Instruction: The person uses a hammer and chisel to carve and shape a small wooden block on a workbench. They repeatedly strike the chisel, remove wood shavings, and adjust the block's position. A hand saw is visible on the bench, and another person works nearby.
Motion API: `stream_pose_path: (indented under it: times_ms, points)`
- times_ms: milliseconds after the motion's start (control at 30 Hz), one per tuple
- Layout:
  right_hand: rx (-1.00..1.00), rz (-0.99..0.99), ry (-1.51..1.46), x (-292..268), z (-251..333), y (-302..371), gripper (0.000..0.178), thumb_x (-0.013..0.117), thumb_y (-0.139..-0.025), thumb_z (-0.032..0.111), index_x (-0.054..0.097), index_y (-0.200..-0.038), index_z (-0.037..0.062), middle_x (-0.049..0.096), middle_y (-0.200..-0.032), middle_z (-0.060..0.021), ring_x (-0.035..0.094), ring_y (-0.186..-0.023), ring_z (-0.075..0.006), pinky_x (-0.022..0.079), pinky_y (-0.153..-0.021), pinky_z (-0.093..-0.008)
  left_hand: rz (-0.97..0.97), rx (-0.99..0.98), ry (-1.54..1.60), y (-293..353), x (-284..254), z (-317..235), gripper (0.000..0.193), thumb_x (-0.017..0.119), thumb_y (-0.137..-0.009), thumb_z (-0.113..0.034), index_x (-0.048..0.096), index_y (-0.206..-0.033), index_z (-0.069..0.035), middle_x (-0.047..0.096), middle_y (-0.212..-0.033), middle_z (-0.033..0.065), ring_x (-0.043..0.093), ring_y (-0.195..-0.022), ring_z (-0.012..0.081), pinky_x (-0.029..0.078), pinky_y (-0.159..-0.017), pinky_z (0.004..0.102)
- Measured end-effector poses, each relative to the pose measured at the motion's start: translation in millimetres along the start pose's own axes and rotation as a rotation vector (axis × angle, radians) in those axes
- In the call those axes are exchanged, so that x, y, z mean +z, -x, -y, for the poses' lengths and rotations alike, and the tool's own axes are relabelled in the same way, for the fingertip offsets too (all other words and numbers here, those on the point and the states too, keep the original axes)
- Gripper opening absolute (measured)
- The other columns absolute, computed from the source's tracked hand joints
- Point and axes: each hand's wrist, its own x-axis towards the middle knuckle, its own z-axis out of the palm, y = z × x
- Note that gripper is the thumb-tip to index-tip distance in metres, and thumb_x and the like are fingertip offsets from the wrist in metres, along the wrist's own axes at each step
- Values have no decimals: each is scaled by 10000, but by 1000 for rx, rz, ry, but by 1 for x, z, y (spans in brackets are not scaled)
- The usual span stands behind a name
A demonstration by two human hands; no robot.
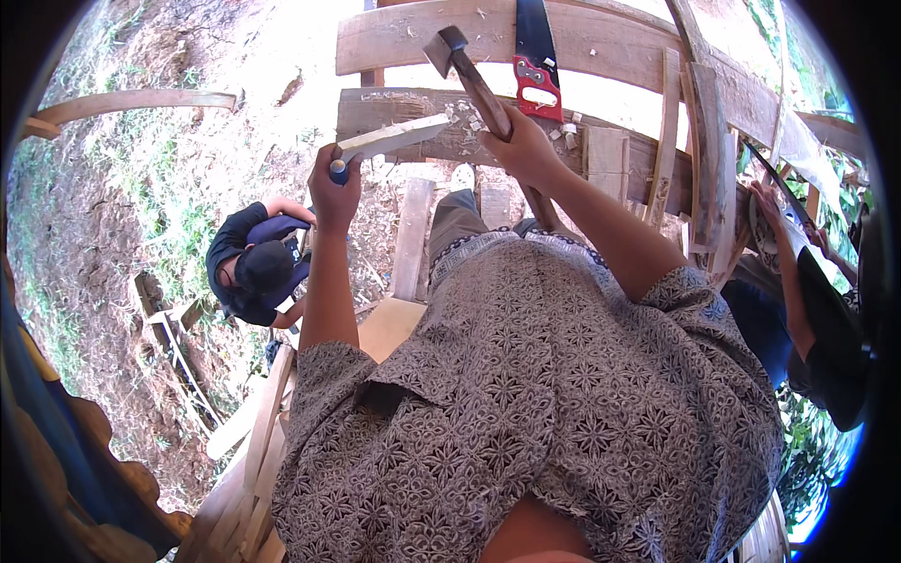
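Note:
My left hand (335,192) is closed around the near end of a pale wood strip (399,137), which points right over the plank bench (375,105). A round blue handle end with a tan middle (339,167) shows at the same fist; the rest of that tool is hidden. My right hand (526,148) grips the wooden handle of a hammer (481,94). Its dark metal head is raised up and to the left, beyond the strip's far end. Wood chips (460,120) lie on the bench between the strip and the handle.
A handsaw with a red grip (539,89) lies across the planks, just beyond my right hand. Upright boards (709,155) stand at the right. One person (258,263) in a dark cap crouches at the left; another person (798,291) works at the right edge with a long blade.

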Motion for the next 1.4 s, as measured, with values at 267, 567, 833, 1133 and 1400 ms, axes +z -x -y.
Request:
stream_pose_path:
  times_ms: [267, 567, 833, 1133, 1400]
  points:
    - [277, 245, 239, 4, 6, -10, 498, 703, -891, 194, 590, -1355, 52, 673, -848, -105, 676, -663, -210, 535, -595, -361, 46, 146, 17, -11, 1, -22, 297, 823, -870, -95, 677, -1113, -8, 732, -993, 175, 739, -926, 322, 564, -804, 382]
    - [219, 189, 146, 8, 8, 5, 514, 697, -911, 219, 593, -1398, 87, 715, -953, -150, 707, -805, -269, 561, -743, -426, 44, 67, 10, -6, -3, -7, 327, 826, -865, -79, 676, -1145, -1, 741, -1004, 177, 757, -959, 303, 582, -812, 380]
    - [68, 113, 33, 14, 11, 12, 626, 711, -911, 238, 533, -1493, 91, 737, -1053, -220, 732, -940, -344, 548, -865, -442, 71, 69, 3, 5, -9, -2, 324, 822, -864, -67, 658, -1138, -15, 720, -965, 168, 725, -887, 300, 566, -789, 377]
    - [-34, 84, 122, 24, 7, 12, 555, 678, -933, 243, 569, -1462, 113, 737, -1037, -236, 733, -966, -395, 549, -872, -462, 0, 43, 37, 10, -4, -4, 311, 821, -878, -105, 638, -1117, -23, 696, -927, 170, 690, -834, 325, 547, -760, 394]
    - [37, 205, 408, 21, 5, 5, 517, 658, -918, 208, 576, -1425, 146, 737, -1006, -226, 723, -954, -426, 554, -833, -494, -42, 97, -26, 6, 2, -10, 311, 809, -905, -127, 635, -1114, 26, 702, -975, 186, 690, -874, 325, 541, -808, 408]
